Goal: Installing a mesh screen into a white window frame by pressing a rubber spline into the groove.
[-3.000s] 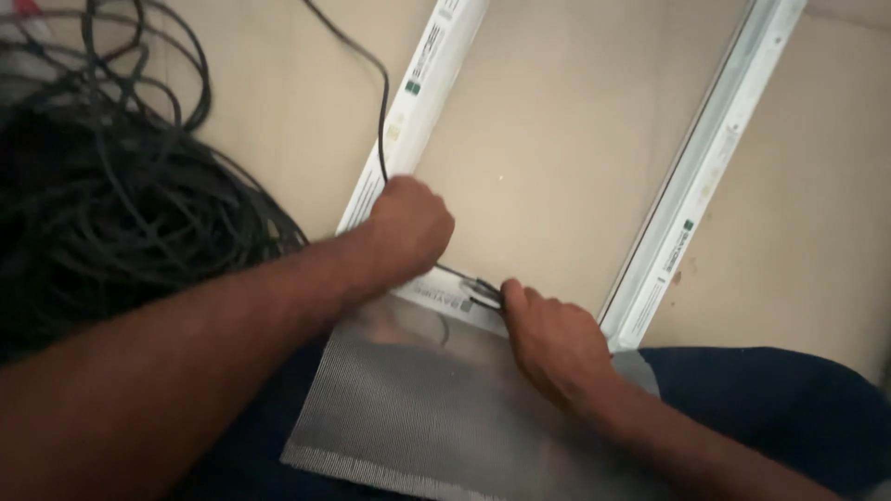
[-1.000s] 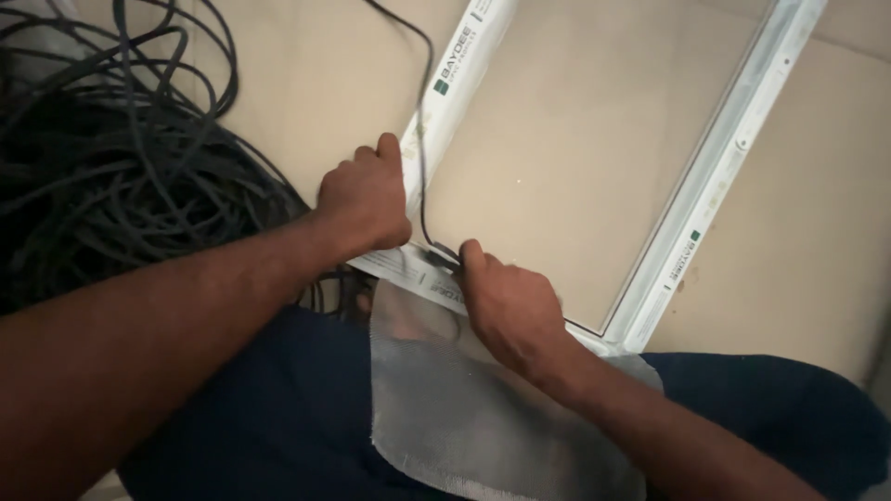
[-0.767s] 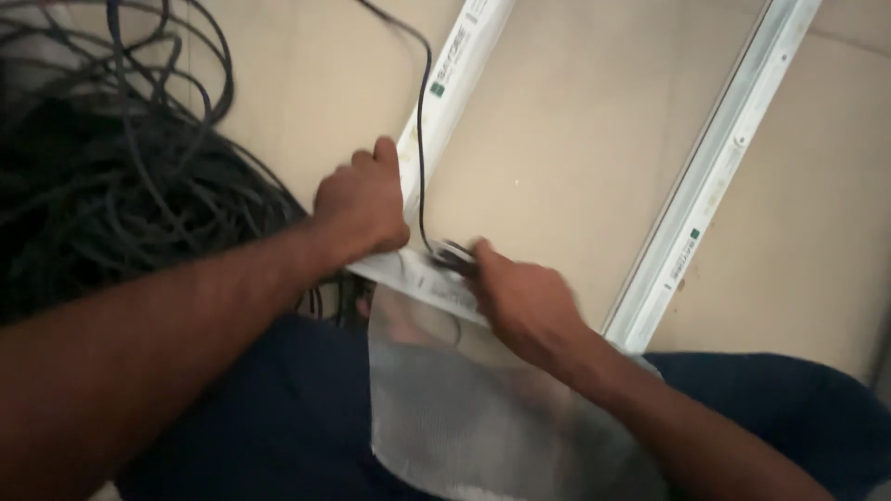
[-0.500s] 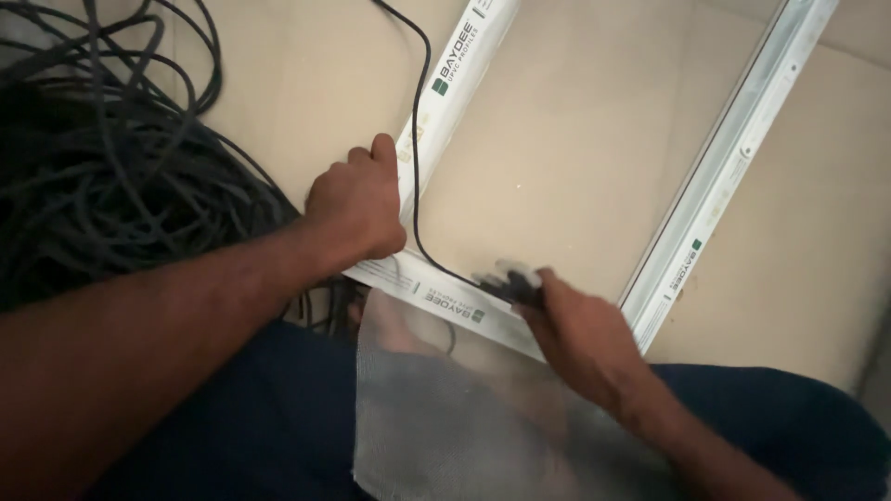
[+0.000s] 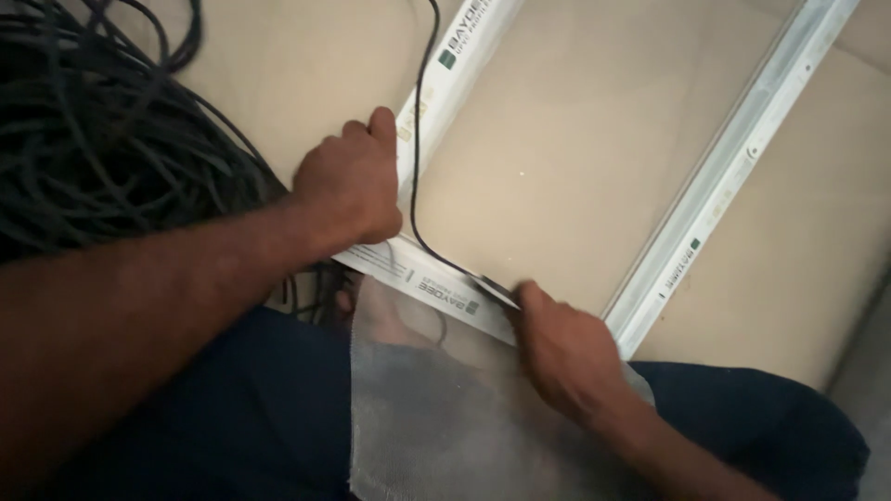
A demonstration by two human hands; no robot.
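A white metal frame (image 5: pixel 422 276) lies on the beige floor, with grey mesh (image 5: pixel 436 408) draped from its near rail over my lap. My left hand (image 5: pixel 348 190) presses down on the frame's near-left corner, fingers curled, thumb along the left rail. A thin black cord (image 5: pixel 414 139) runs down that rail and curves along the near rail. My right hand (image 5: pixel 566 353) rests on the near rail, fingers closed on a small dark tool (image 5: pixel 498 290) whose tip meets the cord.
A big loose tangle of black cord (image 5: pixel 102 139) fills the floor at the left. The frame's right rail (image 5: pixel 733 167) runs diagonally to the upper right. My legs in dark blue trousers (image 5: pixel 232 417) lie under the mesh.
My right hand has slid to the right along the near rail, and the cord now follows farther along that rail. My left hand has stayed on the corner.
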